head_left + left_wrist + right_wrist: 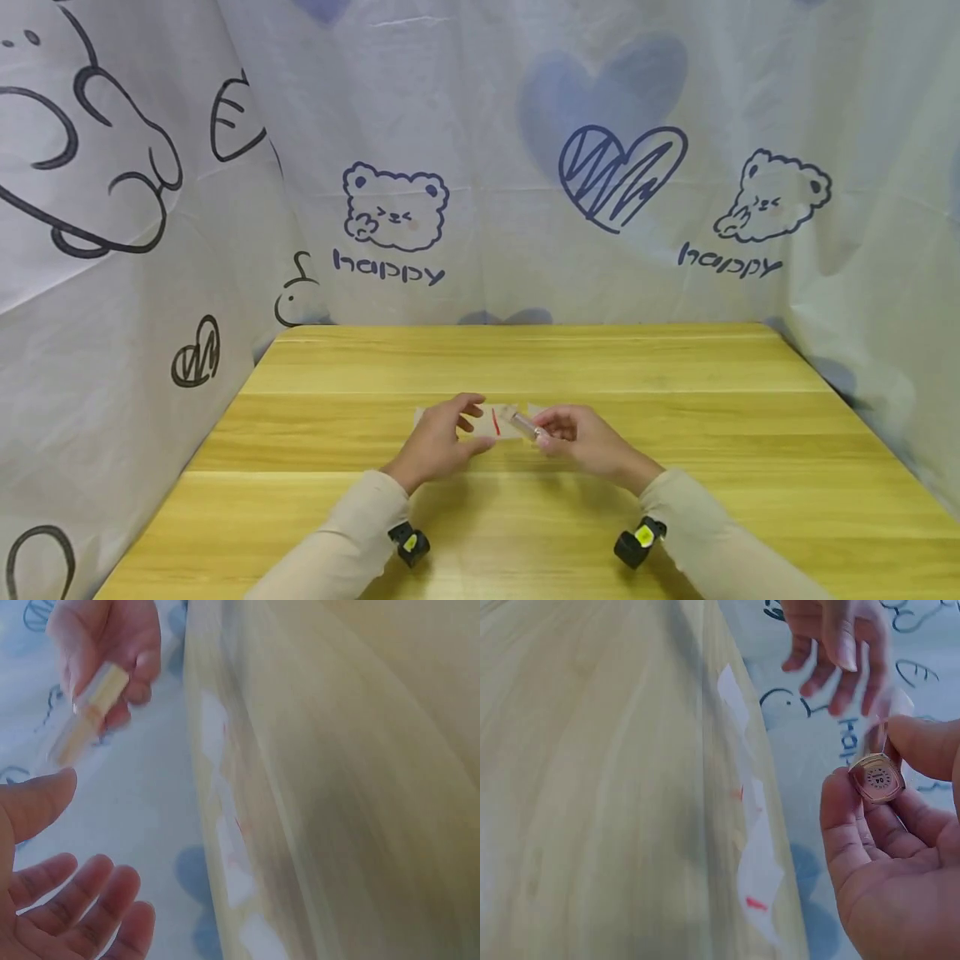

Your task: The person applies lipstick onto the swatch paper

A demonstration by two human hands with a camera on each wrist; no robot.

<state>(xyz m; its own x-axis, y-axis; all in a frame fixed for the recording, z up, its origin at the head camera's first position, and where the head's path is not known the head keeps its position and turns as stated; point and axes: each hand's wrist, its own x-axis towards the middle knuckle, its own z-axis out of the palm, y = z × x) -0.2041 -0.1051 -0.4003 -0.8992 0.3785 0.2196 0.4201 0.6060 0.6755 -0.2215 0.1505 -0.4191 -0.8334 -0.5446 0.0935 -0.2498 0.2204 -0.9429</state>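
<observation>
My right hand [592,442] grips a lipstick tube [527,425] between thumb and fingers, above the table. A round label shows on the tube's gold-toned base end [878,780] in the right wrist view; toward the other end it has a clear part, blurred there. Just left of the tube, my left hand [441,442] hovers with relaxed, spread fingers and holds nothing; in the left wrist view its thumb is near the tube [103,694] but apart from it. Below both hands lie white paper pieces [483,423], one bearing a red streak [496,422]; the hands partly cover them.
The wooden table [525,533] spreads around the paper on all sides. White cloth [495,150] with drawn bears and hearts hangs behind its far edge and along both sides. A small black camera is strapped at each wrist.
</observation>
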